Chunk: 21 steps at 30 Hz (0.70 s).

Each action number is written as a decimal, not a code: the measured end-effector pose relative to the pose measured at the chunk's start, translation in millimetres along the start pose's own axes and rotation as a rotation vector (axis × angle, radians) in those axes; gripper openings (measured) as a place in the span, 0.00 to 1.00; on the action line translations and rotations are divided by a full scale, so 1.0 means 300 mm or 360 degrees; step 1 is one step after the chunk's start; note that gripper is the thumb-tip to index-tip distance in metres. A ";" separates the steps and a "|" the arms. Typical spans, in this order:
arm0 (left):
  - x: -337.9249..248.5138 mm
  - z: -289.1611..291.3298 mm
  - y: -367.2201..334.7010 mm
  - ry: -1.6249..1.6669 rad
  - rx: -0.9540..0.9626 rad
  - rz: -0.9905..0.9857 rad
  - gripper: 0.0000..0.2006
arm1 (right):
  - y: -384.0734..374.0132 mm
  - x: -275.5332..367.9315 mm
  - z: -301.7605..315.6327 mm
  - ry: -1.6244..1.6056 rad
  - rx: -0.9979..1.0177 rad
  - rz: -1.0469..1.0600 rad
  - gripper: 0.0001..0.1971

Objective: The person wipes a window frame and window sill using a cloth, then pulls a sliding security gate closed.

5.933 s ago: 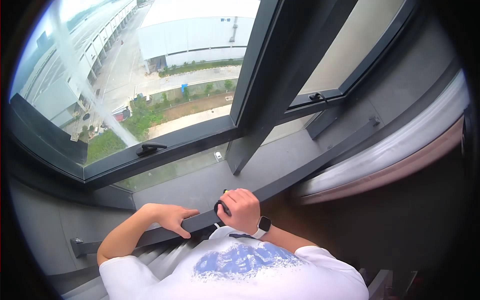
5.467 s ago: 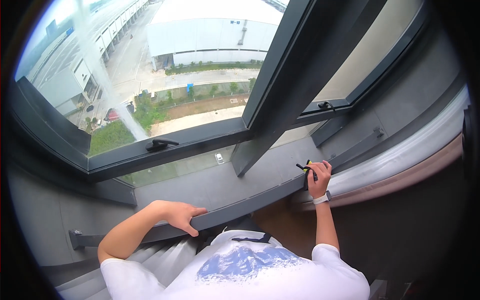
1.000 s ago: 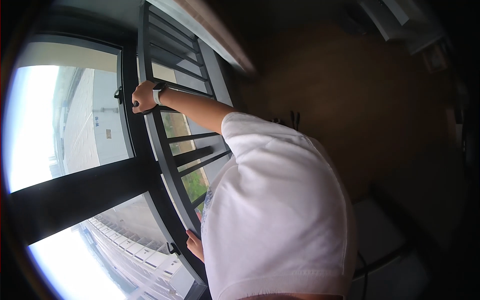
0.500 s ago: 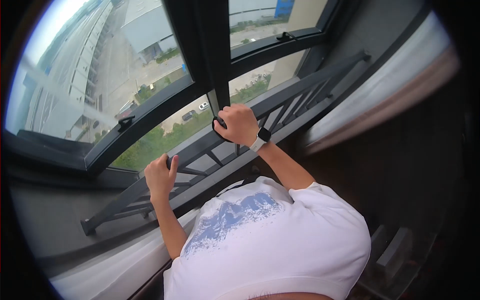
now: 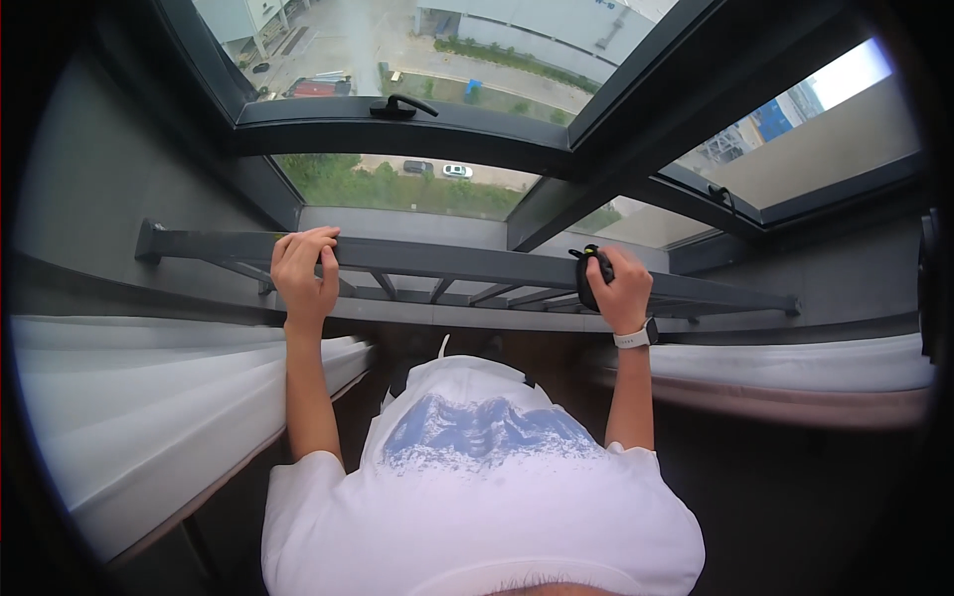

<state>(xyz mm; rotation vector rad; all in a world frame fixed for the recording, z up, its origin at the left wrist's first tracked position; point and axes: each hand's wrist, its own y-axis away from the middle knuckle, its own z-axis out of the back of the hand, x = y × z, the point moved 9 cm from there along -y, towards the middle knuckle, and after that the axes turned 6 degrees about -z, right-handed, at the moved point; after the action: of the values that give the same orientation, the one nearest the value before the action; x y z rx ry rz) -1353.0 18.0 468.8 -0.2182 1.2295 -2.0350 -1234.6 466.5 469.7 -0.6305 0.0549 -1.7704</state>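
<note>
A dark grey metal railing (image 5: 447,260) runs across in front of the windows. My left hand (image 5: 304,276) rests over the left part of its top bar, fingers laid across the top and thumb on the near side. Further right, my right hand (image 5: 624,288) is closed around a small black object (image 5: 588,278) with a yellow-green detail. This object lies against the railing's top bar; its kind is hard to make out, and my fingers partly cover it. A watch (image 5: 636,335) with a pale band is on my right wrist.
Dark-framed windows rise beyond the railing, with a black window handle (image 5: 402,106) on the left one and another handle (image 5: 722,199) at right. White curtains (image 5: 149,397) hang on both sides. Outside, far below, are parked cars (image 5: 457,171), greenery and large buildings.
The view has turned, so the railing now runs nearly level instead of slanting. My left fingers now lie more loosely over the bar. My right hand still holds the black object.
</note>
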 end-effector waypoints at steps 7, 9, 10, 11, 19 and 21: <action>0.042 -0.096 -0.027 -0.0034 -0.0030 0.0096 0.06 | 0.010 -0.126 0.043 0.0347 -0.0193 -0.0079 0.13; 0.049 -0.108 -0.029 -0.0024 -0.0019 0.0123 0.06 | -0.002 -0.002 -0.014 0.0190 -0.0136 -0.0084 0.12; 0.053 -0.113 -0.031 -0.0025 -0.0016 0.0155 0.07 | -0.007 0.074 -0.034 0.0141 -0.0169 -0.0044 0.12; 0.048 -0.110 -0.033 -0.0003 -0.0001 0.0150 0.07 | -0.011 0.144 -0.061 0.0109 -0.0169 -0.0033 0.12; -0.592 -0.039 -0.357 0.2627 0.0482 -0.0075 0.16 | 0.002 0.293 -0.183 0.0135 -0.0356 -0.0077 0.12; -1.039 0.103 -0.449 0.3861 0.1061 -0.0233 0.21 | -0.013 0.237 -0.209 0.0124 -0.0141 -0.0168 0.13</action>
<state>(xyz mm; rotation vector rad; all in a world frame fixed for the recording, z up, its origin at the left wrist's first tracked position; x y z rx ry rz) -1182.8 240.2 663.6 3.1522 1.1495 -1.8959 -1277.0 385.3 445.0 -0.6379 0.1563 -1.9028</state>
